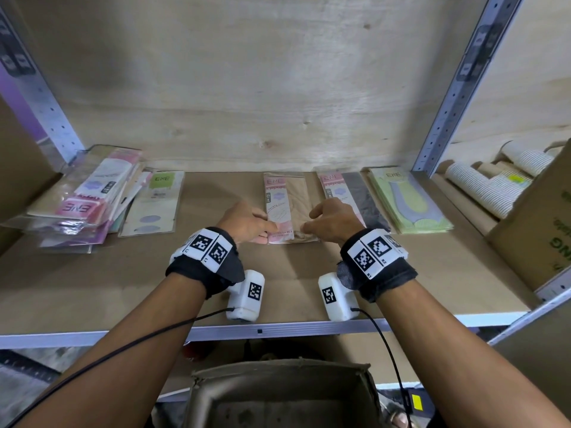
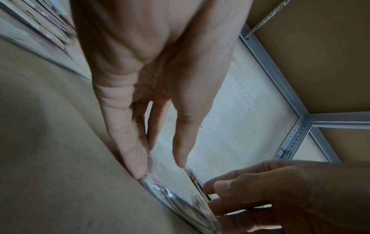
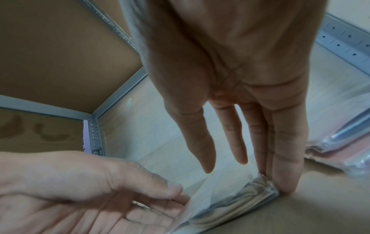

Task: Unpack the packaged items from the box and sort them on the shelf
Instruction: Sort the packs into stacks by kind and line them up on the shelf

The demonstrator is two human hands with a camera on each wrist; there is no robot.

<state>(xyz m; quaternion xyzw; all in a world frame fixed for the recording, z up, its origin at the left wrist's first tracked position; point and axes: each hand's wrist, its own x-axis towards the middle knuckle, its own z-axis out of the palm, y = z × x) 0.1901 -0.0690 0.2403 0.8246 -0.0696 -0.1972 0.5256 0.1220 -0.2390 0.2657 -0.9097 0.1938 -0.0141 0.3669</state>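
A stack of clear packets with a pink label and beige contents (image 1: 285, 205) lies lengthwise at the middle of the shelf board (image 1: 123, 288). My left hand (image 1: 247, 223) is at its near left corner and my right hand (image 1: 330, 222) at its near right corner. In the left wrist view straight fingers (image 2: 138, 164) touch the packet's edge (image 2: 180, 197). The right wrist view shows straight fingertips (image 3: 284, 182) set against the packet's corner (image 3: 230, 197). Neither hand curls round it. The open cardboard box (image 1: 278, 393) stands below the shelf's front edge.
A loose pile of pink packets (image 1: 83, 199) and a green-labelled packet (image 1: 154, 202) lie at the left. A pink-and-grey packet (image 1: 349, 199) and a green stack (image 1: 408, 202) lie to the right. Paper cups (image 1: 488, 186) and a carton (image 1: 540, 236) fill the neighbouring bay.
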